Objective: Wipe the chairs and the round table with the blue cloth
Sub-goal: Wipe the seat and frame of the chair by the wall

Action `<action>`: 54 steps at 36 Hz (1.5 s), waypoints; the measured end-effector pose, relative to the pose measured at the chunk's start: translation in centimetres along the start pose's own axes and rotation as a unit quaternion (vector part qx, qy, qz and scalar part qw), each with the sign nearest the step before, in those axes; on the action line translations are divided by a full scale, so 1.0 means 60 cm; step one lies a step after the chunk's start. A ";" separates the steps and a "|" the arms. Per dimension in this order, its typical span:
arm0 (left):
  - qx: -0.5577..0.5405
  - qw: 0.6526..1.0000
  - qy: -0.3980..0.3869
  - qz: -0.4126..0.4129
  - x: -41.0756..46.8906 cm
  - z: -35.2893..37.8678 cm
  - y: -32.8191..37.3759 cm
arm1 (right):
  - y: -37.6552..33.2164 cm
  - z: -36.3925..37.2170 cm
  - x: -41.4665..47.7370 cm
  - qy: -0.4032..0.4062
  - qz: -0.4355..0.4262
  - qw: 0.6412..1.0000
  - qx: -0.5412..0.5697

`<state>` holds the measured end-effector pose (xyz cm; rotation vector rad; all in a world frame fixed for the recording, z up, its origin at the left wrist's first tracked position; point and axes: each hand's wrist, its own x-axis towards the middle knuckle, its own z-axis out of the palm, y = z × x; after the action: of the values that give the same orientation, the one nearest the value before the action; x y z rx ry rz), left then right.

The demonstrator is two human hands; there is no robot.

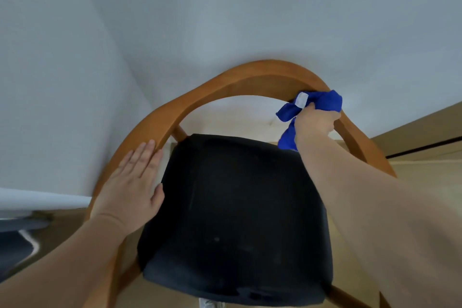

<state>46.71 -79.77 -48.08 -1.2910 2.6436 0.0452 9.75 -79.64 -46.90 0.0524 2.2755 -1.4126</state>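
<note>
A wooden chair (240,75) with a curved backrest rail and a black seat cushion (237,207) fills the middle of the view. My right hand (316,124) grips a bunched blue cloth (322,101) with a white tag and holds it against the right side of the rail. One end of the cloth hangs down beside my wrist. My left hand (130,182) rests flat, fingers straight, on the left arm of the rail beside the cushion.
A white wall (225,7) stands right behind the chair, with a corner at the left. Light wooden floor (425,157) shows to the right and under the chair. A dark object with a white line (17,245) lies at the lower left.
</note>
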 end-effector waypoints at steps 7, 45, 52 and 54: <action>-0.018 1.000 -0.020 0.007 0.002 0.001 -0.005 | -0.004 0.103 -0.044 0.029 -0.035 0.998 -0.039; -0.055 0.998 0.003 0.003 0.006 0.007 -0.005 | 0.003 0.081 -0.012 0.114 -0.044 0.992 -0.007; -0.102 0.995 0.002 -0.001 0.002 0.020 -0.012 | 0.017 0.183 -0.140 -0.084 -0.171 0.979 -0.068; -0.121 0.993 0.008 0.001 0.002 0.019 -0.013 | 0.035 0.205 -0.181 -0.148 -0.190 0.967 -0.085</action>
<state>47.46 -80.21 -49.17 -1.3643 2.7186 0.3666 24.47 -86.94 -48.87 -0.6378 2.2155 -1.2865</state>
